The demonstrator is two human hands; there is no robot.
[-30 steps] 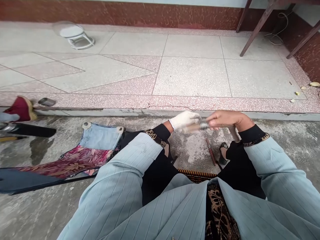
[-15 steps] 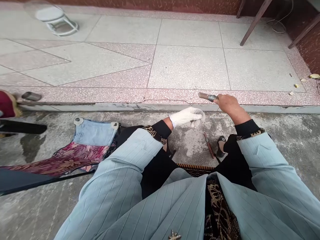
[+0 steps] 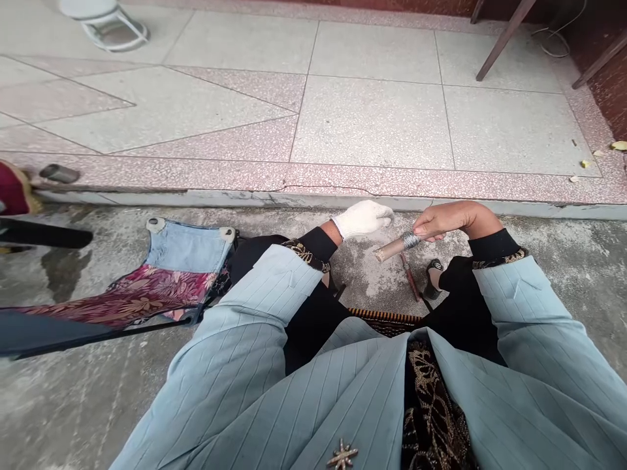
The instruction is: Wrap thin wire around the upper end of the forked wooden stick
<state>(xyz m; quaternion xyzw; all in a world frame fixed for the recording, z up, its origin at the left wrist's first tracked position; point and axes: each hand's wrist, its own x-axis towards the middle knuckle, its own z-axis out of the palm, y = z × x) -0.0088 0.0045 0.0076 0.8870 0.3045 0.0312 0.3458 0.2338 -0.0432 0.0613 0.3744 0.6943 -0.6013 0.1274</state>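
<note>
My right hand [image 3: 450, 219], bare, is closed round a short tan stick [image 3: 390, 250] with thin silvery wire [image 3: 410, 240] wound about it. The stick's free end points left and down toward me. My left hand [image 3: 365, 219] wears a white knitted glove and is just left of the right hand, not touching it. Its fingers are curled together; whatever they hold is hidden. Below the stick, a reddish-brown rod-shaped tool [image 3: 410, 279] lies on the concrete between my feet.
A low tiled step [image 3: 372, 130] runs across in front. A sling chair [image 3: 189, 248] of denim and red floral cloth is at left. Further off stand a white stool [image 3: 115, 29] and wooden legs [image 3: 504, 40]. A small metal cup [image 3: 59, 173] lies near the step's edge.
My right hand has turned and come lower, so the stick's free end now slants down toward me. The gloved left hand has shifted slightly up and left, fingers curled more.
</note>
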